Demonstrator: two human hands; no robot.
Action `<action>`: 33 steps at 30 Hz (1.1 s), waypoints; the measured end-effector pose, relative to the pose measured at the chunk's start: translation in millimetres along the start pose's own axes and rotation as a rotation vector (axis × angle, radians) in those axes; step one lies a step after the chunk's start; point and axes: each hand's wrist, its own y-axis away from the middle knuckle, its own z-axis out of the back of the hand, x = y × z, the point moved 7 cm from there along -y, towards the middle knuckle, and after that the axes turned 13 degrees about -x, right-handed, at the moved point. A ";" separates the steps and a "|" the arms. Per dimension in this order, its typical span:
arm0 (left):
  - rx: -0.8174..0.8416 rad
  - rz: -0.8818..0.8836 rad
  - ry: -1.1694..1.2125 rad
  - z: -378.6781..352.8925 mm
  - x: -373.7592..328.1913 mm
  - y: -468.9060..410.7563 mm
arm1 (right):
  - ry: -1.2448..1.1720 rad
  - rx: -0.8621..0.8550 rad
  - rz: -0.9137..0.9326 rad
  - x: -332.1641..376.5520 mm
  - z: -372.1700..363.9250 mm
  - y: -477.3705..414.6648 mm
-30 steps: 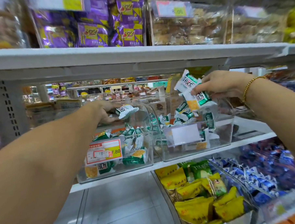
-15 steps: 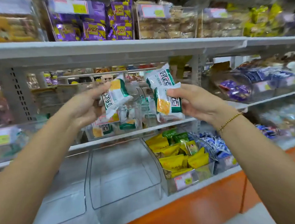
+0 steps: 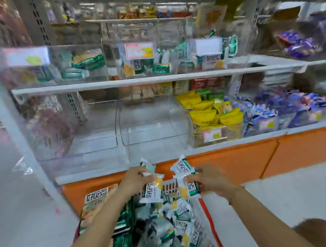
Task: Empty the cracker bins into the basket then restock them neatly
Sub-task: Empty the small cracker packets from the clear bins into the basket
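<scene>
My left hand (image 3: 135, 182) grips white-and-green cracker packets (image 3: 151, 189) just above the basket. My right hand (image 3: 210, 179) grips more of the same packets (image 3: 185, 180) beside it. Below both hands stands the red basket (image 3: 207, 211) with a white slatted back, and several cracker packets (image 3: 174, 227) lie piled inside it. Up on the middle shelf, two clear cracker bins, the left one (image 3: 137, 59) and the right one (image 3: 209, 52), still hold a few packets each.
Two clear bins (image 3: 153, 123) with nothing in them sit on the lower shelf above an orange base (image 3: 253, 156). A bin of yellow snack packs (image 3: 208, 115) and blue-wrapped sweets (image 3: 273, 111) stand to the right. A large cracker bag (image 3: 95, 201) leans at the basket's left.
Both hands have come down from the shelf bins to the basket, still holding their packets. My view has tilted down from the upper shelves to the lower shelf and basket.
</scene>
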 end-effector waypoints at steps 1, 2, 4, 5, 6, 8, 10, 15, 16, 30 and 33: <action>0.021 0.022 -0.055 -15.4 16.9 -0.1 | 0.027 0.023 -0.055 -25.8 -11.7 -2.4; 0.055 0.046 -0.125 -29.9 32.3 -0.8 | 0.032 0.047 -0.117 -49.2 -23.2 -1.6; 0.169 0.066 -0.256 -58.8 58.8 -1.8 | 0.017 0.087 -0.237 -86.2 -41.0 2.3; 0.210 0.063 -0.291 -70.1 70.4 -1.6 | 0.043 0.087 -0.252 -101.2 -46.6 0.5; 0.252 0.088 -0.309 -78.4 77.9 3.4 | 0.147 0.092 -0.227 -107.1 -49.8 2.3; 0.302 0.156 -0.300 -93.3 94.8 12.6 | 0.328 0.098 -0.140 -113.4 -50.3 -1.2; 0.295 0.184 -0.308 -100.4 103.2 18.5 | 0.455 0.100 -0.089 -114.3 -47.8 -3.8; 0.280 0.116 -0.383 -95.8 91.5 7.2 | 0.696 0.086 0.123 -102.8 -50.0 -14.9; 0.274 0.102 -0.383 -89.6 76.8 2.5 | 0.660 0.065 0.160 -86.9 -50.0 -13.0; -0.410 -0.763 0.065 168.0 -294.1 -16.5 | 0.169 -0.470 0.987 328.1 142.2 67.5; -0.423 -0.784 0.042 198.0 -327.4 -46.0 | 0.336 -0.547 1.037 379.1 164.3 51.9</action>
